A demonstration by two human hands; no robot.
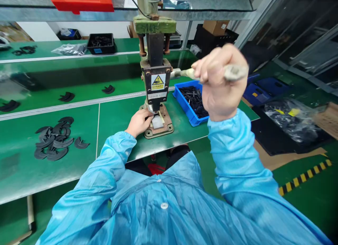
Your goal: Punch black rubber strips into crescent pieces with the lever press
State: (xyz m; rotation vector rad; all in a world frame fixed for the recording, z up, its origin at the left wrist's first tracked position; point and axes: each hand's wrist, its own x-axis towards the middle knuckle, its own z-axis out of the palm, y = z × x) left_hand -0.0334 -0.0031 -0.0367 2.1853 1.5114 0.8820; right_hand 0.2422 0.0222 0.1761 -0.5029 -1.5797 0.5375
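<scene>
Working the press point(155, 58) well looks to be mostly a matter of fingers: the left hand point(141, 122) lies at the foot of the press, its fingertips right beside the ram point(156, 107), so they should be clear before the lever point(188, 73) gets any weight. The right hand point(220, 79) is closed in a fist around the lever, right of the press; a smooth, even pull would serve better than a jerk. Anything under the ram should sit flat and square first. The left fingers are bent inward; whether they pinch something or only steady it, I cannot tell.

The press is upright, olive green on top, with dark metal below and a yellow warning label point(158, 82) on its front. Its base point(167, 129) is worn and brownish, with a pale pad point(157, 122) on it. A dark sliver point(156, 114) shows between pad and ram, too small to make out. Right of the press, a blue bin point(186, 106) holds slim black pieces point(194, 99); well left of it, curved black parts point(54, 139) lie heaped.
</scene>
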